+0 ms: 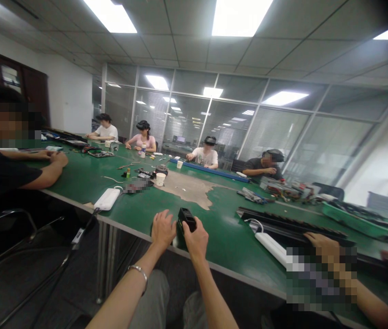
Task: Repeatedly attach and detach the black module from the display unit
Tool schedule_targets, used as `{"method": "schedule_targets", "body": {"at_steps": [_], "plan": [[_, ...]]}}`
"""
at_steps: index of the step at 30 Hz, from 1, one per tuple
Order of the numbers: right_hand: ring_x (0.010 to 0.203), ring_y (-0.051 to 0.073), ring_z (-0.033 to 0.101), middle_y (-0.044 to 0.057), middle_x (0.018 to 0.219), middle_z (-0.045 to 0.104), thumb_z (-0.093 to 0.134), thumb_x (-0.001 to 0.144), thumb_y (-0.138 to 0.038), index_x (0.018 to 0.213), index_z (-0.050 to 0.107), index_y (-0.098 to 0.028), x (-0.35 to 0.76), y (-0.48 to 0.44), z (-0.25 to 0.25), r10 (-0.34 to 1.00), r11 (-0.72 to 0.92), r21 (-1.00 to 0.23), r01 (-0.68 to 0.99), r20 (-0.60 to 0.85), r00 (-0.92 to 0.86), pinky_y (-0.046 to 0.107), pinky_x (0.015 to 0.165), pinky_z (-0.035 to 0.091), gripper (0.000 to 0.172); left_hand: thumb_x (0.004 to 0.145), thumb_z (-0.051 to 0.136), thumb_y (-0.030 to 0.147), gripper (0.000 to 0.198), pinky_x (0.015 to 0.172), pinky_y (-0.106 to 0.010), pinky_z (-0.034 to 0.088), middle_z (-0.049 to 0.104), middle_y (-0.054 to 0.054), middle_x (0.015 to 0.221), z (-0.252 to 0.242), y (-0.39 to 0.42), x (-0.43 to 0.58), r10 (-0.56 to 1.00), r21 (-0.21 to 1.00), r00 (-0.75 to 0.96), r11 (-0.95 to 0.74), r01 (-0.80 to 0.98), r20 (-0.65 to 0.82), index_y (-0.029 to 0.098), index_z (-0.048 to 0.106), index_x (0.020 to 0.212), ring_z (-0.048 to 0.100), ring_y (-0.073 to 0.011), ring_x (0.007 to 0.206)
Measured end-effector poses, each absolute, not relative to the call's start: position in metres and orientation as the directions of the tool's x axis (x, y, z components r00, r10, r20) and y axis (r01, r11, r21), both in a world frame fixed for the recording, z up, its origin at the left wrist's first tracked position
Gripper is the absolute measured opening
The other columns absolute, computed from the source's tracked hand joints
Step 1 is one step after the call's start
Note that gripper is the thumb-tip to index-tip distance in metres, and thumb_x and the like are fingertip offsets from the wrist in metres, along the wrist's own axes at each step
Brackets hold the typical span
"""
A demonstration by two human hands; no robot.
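We have the right hand [198,240] closed on a small black rectangular box with a hard, plastic-looking shell [187,220], thumb nearest us, pinching its near end. The left hand [164,227], with a silver-coloured metal bangle [142,271] at its wrist, lies palm down at the box's 9 o'clock, its fingers loosely bent; we cannot tell whether they touch the box or cover anything.

The box sits at the near edge of the long green-topped table [224,233], directly ahead of us; whether it rests on the top or hangs just above it, we cannot make out. We judge the step in hand to be steadying or handling this box, and any move from here would call for a firm right-hand pinch, with the left hand ready to support the free side.

Further out, at 12 o'clock from the box, we see a tan, ragged-edged flat patch [194,194], with a white paper cup [160,179] at its far left corner. A white oblong power strip [108,199] lies at 10 o'clock. At 2 o'clock are loose grey metal pieces [253,196] and, well beyond, a bright green plastic tub [344,221]. A co-worker's hand [324,246] reaches in at 3 o'clock.
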State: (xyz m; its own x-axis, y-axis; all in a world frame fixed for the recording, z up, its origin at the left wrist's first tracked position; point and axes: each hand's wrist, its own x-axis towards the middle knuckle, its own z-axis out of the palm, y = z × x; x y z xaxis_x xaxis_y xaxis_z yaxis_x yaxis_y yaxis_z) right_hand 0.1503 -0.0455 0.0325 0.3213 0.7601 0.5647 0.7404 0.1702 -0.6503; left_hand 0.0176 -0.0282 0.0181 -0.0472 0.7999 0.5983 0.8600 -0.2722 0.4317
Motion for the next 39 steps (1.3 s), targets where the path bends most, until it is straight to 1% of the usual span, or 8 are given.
{"method": "schedule_targets", "body": {"at_steps": [5, 11, 17, 24, 30, 34, 37, 39], "plan": [[0.11, 0.028, 0.06, 0.018, 0.12, 0.063, 0.052, 0.081, -0.048, 0.128, 0.054, -0.008, 0.151, -0.047, 0.022, 0.772, 0.162, -0.644, 0.748, 0.554, 0.31, 0.037, 0.094, 0.043, 0.061, 0.089, 0.052, 0.03, 0.028, 0.11, -0.045, 0.027, 0.054, -0.01, 0.134, 0.017, -0.026, 0.017, 0.802, 0.43, -0.05, -0.265, 0.863, 0.595, 0.02, 0.064, 0.112, 0.045, -0.0262, 0.125], [0.116, 0.029, 0.056, 0.02, 0.126, 0.058, 0.056, 0.078, -0.052, 0.136, 0.046, -0.005, 0.158, -0.055, 0.006, 0.777, 0.222, -0.67, 0.708, 0.56, 0.286, 0.037, 0.096, 0.042, 0.075, 0.089, 0.052, 0.03, 0.029, 0.11, -0.044, 0.028, 0.054, -0.01, 0.133, 0.015, -0.026, 0.018, 0.794, 0.419, -0.041, -0.275, 0.866, 0.606, 0.02, 0.063, 0.113, 0.046, -0.0257, 0.124], [0.121, 0.03, 0.053, 0.021, 0.132, 0.054, 0.051, 0.081, -0.053, 0.14, 0.041, -0.003, 0.153, -0.053, 0.002, 0.793, 0.213, -0.662, 0.719, 0.547, 0.268, 0.038, 0.099, 0.04, 0.078, 0.088, 0.052, 0.03, 0.026, 0.109, -0.044, 0.029, 0.055, -0.009, 0.132, 0.017, -0.028, 0.018, 0.802, 0.396, -0.032, -0.259, 0.881, 0.597, 0.021, 0.066, 0.108, 0.047, -0.0263, 0.122], [0.104, 0.035, 0.058, 0.023, 0.116, 0.062, 0.051, 0.083, -0.053, 0.137, 0.043, -0.002, 0.134, -0.045, 0.001, 0.785, 0.068, -0.585, 0.808, 0.531, 0.319, 0.041, 0.088, 0.043, 0.075, 0.087, 0.054, 0.03, 0.02, 0.106, -0.045, 0.03, 0.06, -0.009, 0.122, 0.02, -0.027, 0.018, 0.82, 0.399, -0.044, -0.231, 0.887, 0.571, 0.021, 0.07, 0.093, 0.05, -0.0264, 0.116], [0.098, 0.03, 0.06, 0.02, 0.114, 0.063, 0.048, 0.086, -0.049, 0.135, 0.046, -0.008, 0.137, -0.057, -0.003, 0.777, 0.1, -0.514, 0.852, 0.575, 0.256, 0.036, 0.084, 0.043, 0.064, 0.09, 0.049, 0.029, 0.023, 0.095, -0.039, 0.038, 0.066, -0.008, 0.099, 0.025, -0.033, 0.018, 0.846, 0.381, 0.017, -0.259, 0.888, 0.533, 0.021, 0.07, 0.085, 0.056, -0.0235, 0.101], [0.095, 0.029, 0.062, 0.016, 0.108, 0.066, 0.05, 0.085, -0.049, 0.133, 0.049, -0.012, 0.138, -0.058, 0.001, 0.791, 0.083, -0.581, 0.81, 0.533, 0.301, 0.036, 0.081, 0.044, 0.061, 0.091, 0.046, 0.03, 0.027, 0.085, -0.036, 0.042, 0.066, -0.008, 0.091, 0.027, -0.034, 0.019, 0.861, 0.36, 0.03, -0.244, 0.9, 0.508, 0.02, 0.069, 0.082, 0.057, -0.0231, 0.094], [0.098, 0.028, 0.063, 0.016, 0.108, 0.067, 0.051, 0.083, -0.052, 0.13, 0.052, -0.014, 0.137, -0.055, 0.01, 0.795, 0.098, -0.686, 0.721, 0.49, 0.358, 0.035, 0.082, 0.044, 0.06, 0.093, 0.044, 0.031, 0.029, 0.084, -0.035, 0.042, 0.066, -0.009, 0.089, 0.027, -0.035, 0.019, 0.867, 0.349, 0.022, -0.223, 0.91, 0.498, 0.02, 0.069, 0.082, 0.058, -0.0229, 0.092], [0.102, 0.027, 0.062, 0.016, 0.112, 0.066, 0.051, 0.082, -0.053, 0.128, 0.054, -0.013, 0.138, -0.052, 0.019, 0.781, 0.152, -0.726, 0.671, 0.505, 0.369, 0.034, 0.086, 0.044, 0.061, 0.093, 0.043, 0.031, 0.031, 0.085, -0.035, 0.041, 0.066, -0.009, 0.09, 0.027, -0.035, 0.019, 0.868, 0.347, 0.02, -0.22, 0.912, 0.496, 0.02, 0.069, 0.082, 0.058, -0.0226, 0.092]]}}
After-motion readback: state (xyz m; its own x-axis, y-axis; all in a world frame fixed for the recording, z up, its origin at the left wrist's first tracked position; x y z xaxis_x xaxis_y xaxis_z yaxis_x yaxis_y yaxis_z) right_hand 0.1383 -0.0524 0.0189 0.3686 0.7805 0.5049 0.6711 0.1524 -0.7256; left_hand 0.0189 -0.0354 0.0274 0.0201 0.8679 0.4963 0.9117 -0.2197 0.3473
